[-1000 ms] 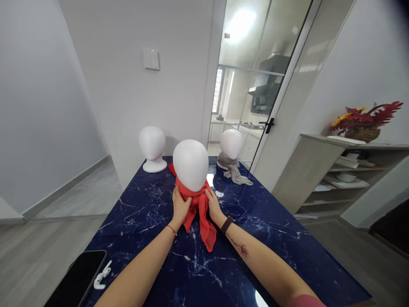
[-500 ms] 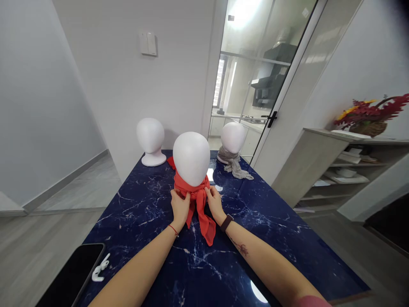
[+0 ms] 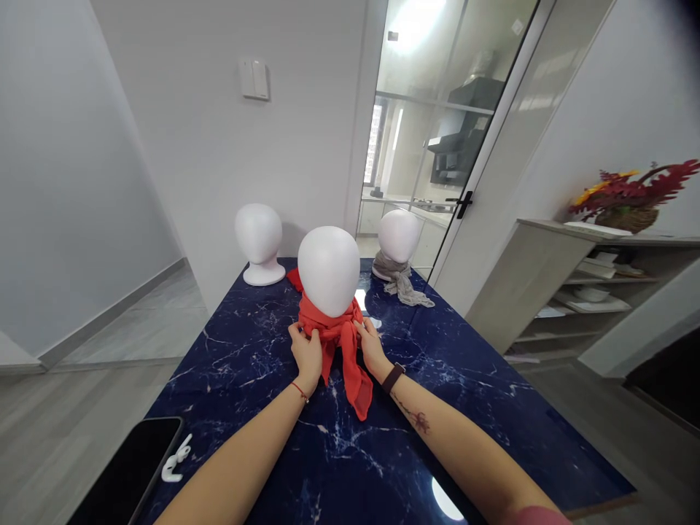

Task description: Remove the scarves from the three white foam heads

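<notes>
A white mannequin head (image 3: 329, 266) stands in the middle of the table, with a red scarf (image 3: 355, 379) wrapped around its neck and knotted in front. The scarf's ends hang down over the table top, and another bit of red cloth shows behind the head on the left. My left hand (image 3: 307, 355) pinches the scarf's left side between thumb and fingers. On the other side, my right hand (image 3: 373, 348) grips the scarf's right edge near the neck. Some fingertips of both hands are hidden in or behind the cloth.
The blue marbled table (image 3: 240, 364) also bears a bare mannequin head (image 3: 259, 237) at back left and another head (image 3: 399, 235) with a grey scarf (image 3: 407, 288) at back right. A phone (image 3: 128, 467) and white earbuds (image 3: 178, 458) lie at front left. A shelf (image 3: 514, 277) stands right.
Both hands have shifted slightly outward along the scarf, the left one to the left and the right one to the right. The scarf's neck wrap looks a little wider.
</notes>
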The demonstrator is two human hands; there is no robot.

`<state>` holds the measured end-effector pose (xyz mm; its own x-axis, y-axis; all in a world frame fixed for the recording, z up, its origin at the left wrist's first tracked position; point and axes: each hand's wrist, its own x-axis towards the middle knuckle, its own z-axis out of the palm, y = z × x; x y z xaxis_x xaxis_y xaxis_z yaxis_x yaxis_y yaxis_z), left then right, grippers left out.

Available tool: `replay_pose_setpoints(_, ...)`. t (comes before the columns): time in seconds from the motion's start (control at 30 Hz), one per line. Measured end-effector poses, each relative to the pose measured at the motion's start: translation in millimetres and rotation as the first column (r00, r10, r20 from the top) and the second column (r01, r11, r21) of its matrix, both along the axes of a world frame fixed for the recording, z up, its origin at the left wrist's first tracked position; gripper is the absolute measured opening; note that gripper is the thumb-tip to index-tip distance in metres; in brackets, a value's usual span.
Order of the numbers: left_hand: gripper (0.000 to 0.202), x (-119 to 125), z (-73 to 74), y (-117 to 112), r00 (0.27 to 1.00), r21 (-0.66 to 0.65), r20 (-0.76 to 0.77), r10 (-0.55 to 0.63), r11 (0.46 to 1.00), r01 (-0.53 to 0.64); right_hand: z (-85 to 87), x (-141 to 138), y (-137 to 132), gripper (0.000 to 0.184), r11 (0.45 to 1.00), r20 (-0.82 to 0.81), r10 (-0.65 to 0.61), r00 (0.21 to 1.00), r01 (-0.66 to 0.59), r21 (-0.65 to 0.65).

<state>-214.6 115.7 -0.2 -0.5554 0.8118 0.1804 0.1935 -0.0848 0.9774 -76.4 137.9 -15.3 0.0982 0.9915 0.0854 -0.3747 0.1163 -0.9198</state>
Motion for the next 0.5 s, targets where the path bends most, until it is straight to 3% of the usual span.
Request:
replay_pose_setpoints(0.2,0.021,-3.7,-0.1,6.1,0.953,-0.026,0.291,0.083,0.997,-0.079,0.2,1.4,2.9,0.023,0.996,-0.037,-0.089,0.995,0.088,-0.021)
replay_pose_setpoints(0.5,0.016,-25.1,-2.3,25.3,0.881,-0.096,0.413,0.229,0.974,-0.207,0.6,24.2,20.2,0.023,0.984,-0.142,-0.159,0.977,0.144,-0.108)
